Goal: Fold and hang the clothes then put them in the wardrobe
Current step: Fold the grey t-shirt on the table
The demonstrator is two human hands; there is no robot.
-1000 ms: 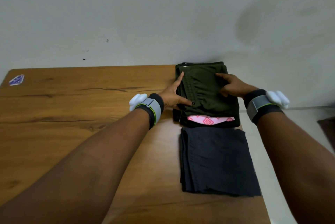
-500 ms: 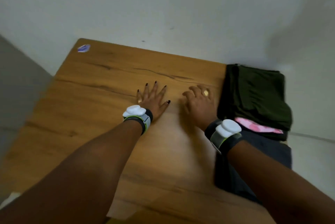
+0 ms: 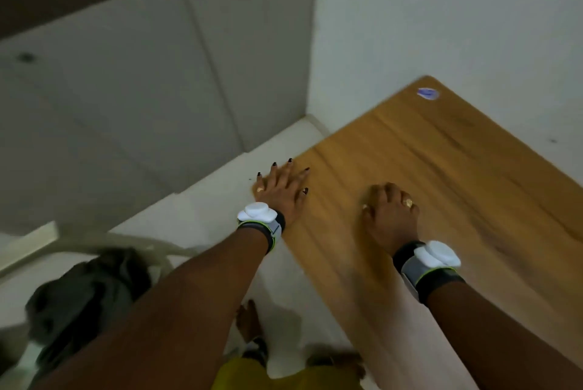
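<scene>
We look down past a wooden table that fills the right side, with a small blue-and-white sticker near its far corner and a pale wall behind it. To the left lies a white floor that meets grey wall panels. The whole view is smeared by motion. The left hand lies flat on the table's near-left edge, fingers straight and spread with dark nails, holding nothing. The right hand rests on the tabletop well apart from it, knuckles up and fingers curled under so that the tips are hidden; we see nothing in its grasp, and a gold ring shows on one finger. Each wrist wears a dark band with a white puck on top, the left band and the right band. Below, a bare foot stands on the floor beside a yellow garment on the person. The clothes are a dark grey, crumpled heap on the floor at lower left, partly hidden by the left forearm and too blurred to tell piece from piece. A pale curved strip arcs just behind them; we cannot tell what it is.
</scene>
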